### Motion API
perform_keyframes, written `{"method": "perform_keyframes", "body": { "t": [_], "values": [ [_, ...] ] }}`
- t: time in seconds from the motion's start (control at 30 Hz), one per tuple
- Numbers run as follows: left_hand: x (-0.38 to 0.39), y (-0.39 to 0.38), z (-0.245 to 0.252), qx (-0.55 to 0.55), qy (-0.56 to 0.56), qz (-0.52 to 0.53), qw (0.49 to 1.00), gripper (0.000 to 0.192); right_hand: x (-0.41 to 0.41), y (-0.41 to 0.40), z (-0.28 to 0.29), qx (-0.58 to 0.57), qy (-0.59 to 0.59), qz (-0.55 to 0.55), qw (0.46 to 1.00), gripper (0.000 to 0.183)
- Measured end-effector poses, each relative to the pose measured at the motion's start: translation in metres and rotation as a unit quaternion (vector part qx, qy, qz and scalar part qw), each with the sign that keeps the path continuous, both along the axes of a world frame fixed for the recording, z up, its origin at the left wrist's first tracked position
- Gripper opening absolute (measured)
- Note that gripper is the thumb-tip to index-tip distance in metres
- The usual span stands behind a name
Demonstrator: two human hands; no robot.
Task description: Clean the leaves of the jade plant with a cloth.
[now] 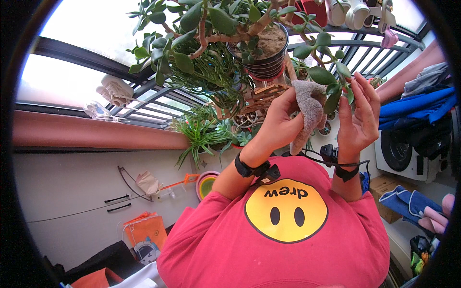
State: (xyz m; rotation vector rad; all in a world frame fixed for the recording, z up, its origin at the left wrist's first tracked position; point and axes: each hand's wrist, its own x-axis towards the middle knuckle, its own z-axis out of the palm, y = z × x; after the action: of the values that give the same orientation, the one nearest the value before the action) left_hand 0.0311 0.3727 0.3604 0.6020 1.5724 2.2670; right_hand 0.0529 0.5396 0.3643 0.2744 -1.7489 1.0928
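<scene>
Bunched in my left hand (280, 124) is a grey fleecy cloth (310, 108), its folds hanging below the fingers. The cloth is close beside the glossy leaves (333, 88) at the tip of a jade plant branch. On the other side of that tip is my right hand (362, 115), fingers apart and thumb raised. A small leaf (349, 95) lies between its thumb and fingers; whether they pinch it I cannot tell. The thick-stemmed jade plant (248, 32) grows from a dark ribbed pot (265, 68), its branches spreading widely above both hands.
A wooden slatted stand (264, 96) is below the pot. Spider plants (201, 135) and small succulents (242, 138) sit lower down. Metal railings (363, 59) hold shoes (347, 12). Clothes (417, 108) hang over a white appliance (407, 158) at right. Cabled wrist devices (329, 154) are strapped on.
</scene>
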Motion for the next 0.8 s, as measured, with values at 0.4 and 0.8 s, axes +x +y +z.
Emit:
{"method": "perform_keyframes", "body": {
  "t": [0.4,0.8],
  "values": [
    [0.001,-0.0013,0.0012,0.002,0.024,0.016,1.0,0.033,-0.0018,0.0002,-0.0094,-0.103,0.012,0.086,0.991,0.03],
    [0.0009,-0.0022,0.0009,-0.006,0.014,0.007,1.0,0.035,0.0043,0.0004,-0.0016,-0.013,-0.001,-0.005,1.0,0.028]
  ]
}}
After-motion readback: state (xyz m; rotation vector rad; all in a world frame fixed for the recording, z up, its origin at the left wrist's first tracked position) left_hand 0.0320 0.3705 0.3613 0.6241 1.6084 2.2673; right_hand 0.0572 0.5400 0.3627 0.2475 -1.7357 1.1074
